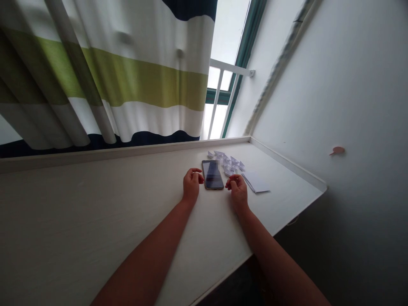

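**One smartphone (212, 175), with left hand (192, 185) and right hand (237, 191) beside it**

The smartphone is lying flat on a white desk (95, 212), its dark screen facing upward and catching window light. The left hand is resting at its left edge, fingers (198, 173) touching it or just beside it; the view cannot settle which. The right hand is sitting just right of the smartphone with fingers curled inward, and whether they are pinching something small cannot be told. The hands are apart, neither clamping the smartphone, which is seemingly being kept within easy reach of both.

Beyond the smartphone, several folded white paper pieces (227, 163) are lying clustered, perhaps gathered for reach. Past its right side, white paper sheets (256, 182) are lying stacked. Farther beyond it, a striped curtain (127, 76) is hanging before a window (228, 38).
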The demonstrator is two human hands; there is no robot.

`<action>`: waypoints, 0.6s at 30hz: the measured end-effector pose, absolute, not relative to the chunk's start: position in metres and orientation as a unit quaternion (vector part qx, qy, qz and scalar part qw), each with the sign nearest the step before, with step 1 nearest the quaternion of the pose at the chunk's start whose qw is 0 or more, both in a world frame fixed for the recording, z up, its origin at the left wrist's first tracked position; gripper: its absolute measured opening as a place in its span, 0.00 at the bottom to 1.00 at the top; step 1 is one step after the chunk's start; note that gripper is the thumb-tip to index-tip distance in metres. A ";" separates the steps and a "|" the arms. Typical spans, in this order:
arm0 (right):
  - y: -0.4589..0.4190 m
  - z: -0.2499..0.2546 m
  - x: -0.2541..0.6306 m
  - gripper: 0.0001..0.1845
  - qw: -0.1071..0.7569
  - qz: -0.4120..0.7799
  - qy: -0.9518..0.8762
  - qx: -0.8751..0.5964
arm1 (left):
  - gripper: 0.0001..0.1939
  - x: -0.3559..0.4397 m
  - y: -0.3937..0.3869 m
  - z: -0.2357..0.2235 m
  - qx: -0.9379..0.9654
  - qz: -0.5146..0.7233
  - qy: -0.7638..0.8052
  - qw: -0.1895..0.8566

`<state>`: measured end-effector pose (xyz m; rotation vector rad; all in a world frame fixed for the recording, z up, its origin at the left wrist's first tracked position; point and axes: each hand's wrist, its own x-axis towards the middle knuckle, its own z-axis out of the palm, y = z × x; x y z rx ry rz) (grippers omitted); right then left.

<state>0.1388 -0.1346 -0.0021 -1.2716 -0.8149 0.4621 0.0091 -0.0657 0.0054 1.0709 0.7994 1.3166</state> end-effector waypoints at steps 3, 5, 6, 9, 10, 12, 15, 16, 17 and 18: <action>-0.135 -0.003 0.139 0.05 0.701 0.203 -0.381 -0.568 | 0.06 0.008 -0.063 0.005 0.452 0.585 0.349 0.576; -0.135 -0.004 0.139 0.05 0.698 0.197 -0.382 -0.573 | 0.05 0.007 -0.062 0.004 0.448 0.591 0.352 0.571; -0.135 -0.004 0.140 0.04 0.696 0.195 -0.382 -0.576 | 0.05 0.007 -0.061 0.004 0.447 0.592 0.353 0.570; -0.136 -0.004 0.141 0.04 0.692 0.188 -0.380 -0.585 | 0.05 0.007 -0.062 0.005 0.450 0.588 0.356 0.570; -0.136 -0.004 0.141 0.04 0.692 0.185 -0.378 -0.587 | 0.05 0.007 -0.062 0.005 0.451 0.587 0.357 0.570; -0.137 -0.004 0.141 0.04 0.691 0.181 -0.376 -0.590 | 0.05 0.007 -0.062 0.005 0.452 0.584 0.359 0.570; -0.137 -0.003 0.140 0.04 0.688 0.178 -0.378 -0.593 | 0.05 0.007 -0.062 0.005 0.452 0.585 0.357 0.571; -0.137 -0.002 0.140 0.04 0.687 0.177 -0.380 -0.594 | 0.05 0.007 -0.062 0.005 0.451 0.585 0.356 0.572; -0.137 -0.002 0.140 0.03 0.686 0.176 -0.382 -0.594 | 0.05 0.007 -0.062 0.005 0.451 0.585 0.355 0.573; -0.138 -0.001 0.140 0.03 0.685 0.175 -0.383 -0.594 | 0.05 0.007 -0.062 0.005 0.451 0.585 0.354 0.574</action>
